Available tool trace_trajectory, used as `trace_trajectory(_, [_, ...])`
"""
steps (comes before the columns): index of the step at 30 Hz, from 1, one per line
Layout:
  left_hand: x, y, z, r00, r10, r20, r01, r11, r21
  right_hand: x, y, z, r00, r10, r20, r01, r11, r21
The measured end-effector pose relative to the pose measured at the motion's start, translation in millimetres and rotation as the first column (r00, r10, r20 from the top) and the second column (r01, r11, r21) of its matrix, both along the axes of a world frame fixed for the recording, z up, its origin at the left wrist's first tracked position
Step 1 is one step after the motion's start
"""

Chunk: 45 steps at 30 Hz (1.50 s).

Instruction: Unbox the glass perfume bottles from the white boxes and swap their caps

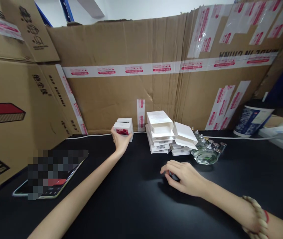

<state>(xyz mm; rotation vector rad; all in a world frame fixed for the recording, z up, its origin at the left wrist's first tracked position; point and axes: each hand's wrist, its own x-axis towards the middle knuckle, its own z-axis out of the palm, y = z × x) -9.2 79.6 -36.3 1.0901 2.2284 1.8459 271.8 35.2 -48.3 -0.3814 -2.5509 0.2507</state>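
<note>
The left hand (120, 140), its grip clamped on the red-printed box (122, 130) at eleven o'clock, needs only light pressure; whether the right hand's (187, 178) curled grip is empty, one cannot tell.

Matt brown cardboard wall (121, 96); smooth white card boxes (159, 119); glossy clear glass bottles (205, 156)

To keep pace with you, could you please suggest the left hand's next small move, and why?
I would probably ease the left hand off the red-printed white box, since it appears lined up close against another white box behind it.
</note>
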Motion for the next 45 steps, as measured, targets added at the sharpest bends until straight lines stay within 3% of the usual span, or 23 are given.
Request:
trace_trajectory(3, [9, -23, -6.8, 0.997, -0.062, -0.05, 0.063, 0.998, 0.023, -1, 0, -1.2, 1.0, -0.008, -0.002, 0.008, 1.0, -0.015])
trace_trajectory(5, [17, -42, -13.0, 0.978, -0.132, -0.163, 0.142, 0.989, 0.051, -1, 0, -2.2, 1.0, -0.01, 0.0, 0.01, 1.0, -0.021])
trace_trajectory(9, [37, -76, -22.8, 0.874, -0.271, -0.403, 0.299, 0.954, 0.008, -3, -2, -3.8, 1.0, -0.02, -0.024, 0.019, 0.998, -0.054])
trace_trajectory(12, [49, -91, -24.1, 0.709, -0.246, -0.661, 0.404, 0.91, 0.094, -4, -5, -4.1, 0.995, -0.038, -0.091, 0.028, 0.994, -0.103])
trace_trajectory(15, [56, -99, -21.7, 0.498, -0.235, -0.835, 0.57, 0.814, 0.111, -4, -8, -3.5, 0.989, -0.007, -0.147, -0.008, 0.995, -0.099])
trace_trajectory(23, [62, -109, -20.4, 0.079, -0.146, -0.986, 0.748, 0.662, -0.038, -2, -12, -3.3, 0.976, 0.107, -0.188, -0.061, 0.97, 0.237])
trace_trajectory(26, [64, -108, -23.8, 0.059, -0.139, -0.989, 0.752, 0.657, -0.047, 1, -11, -3.6, 0.969, 0.166, -0.183, -0.085, 0.919, 0.384])
trace_trajectory(29, [64, -106, -25.2, 0.027, -0.187, -0.982, 0.747, 0.656, -0.104, 4, -11, -4.1, 0.951, 0.22, -0.219, -0.111, 0.899, 0.423])
trace_trajectory(36, [62, -104, -24.6, -0.098, -0.302, -0.948, 0.702, 0.654, -0.281, 4, -15, -4.2, 0.97, 0.184, -0.157, -0.104, 0.903, 0.417])
trace_trajectory(45, [62, -101, -22.8, -0.126, -0.333, -0.935, 0.689, 0.648, -0.324, 4, -11, -7.4, 0.983, 0.152, -0.106, -0.109, 0.937, 0.333])
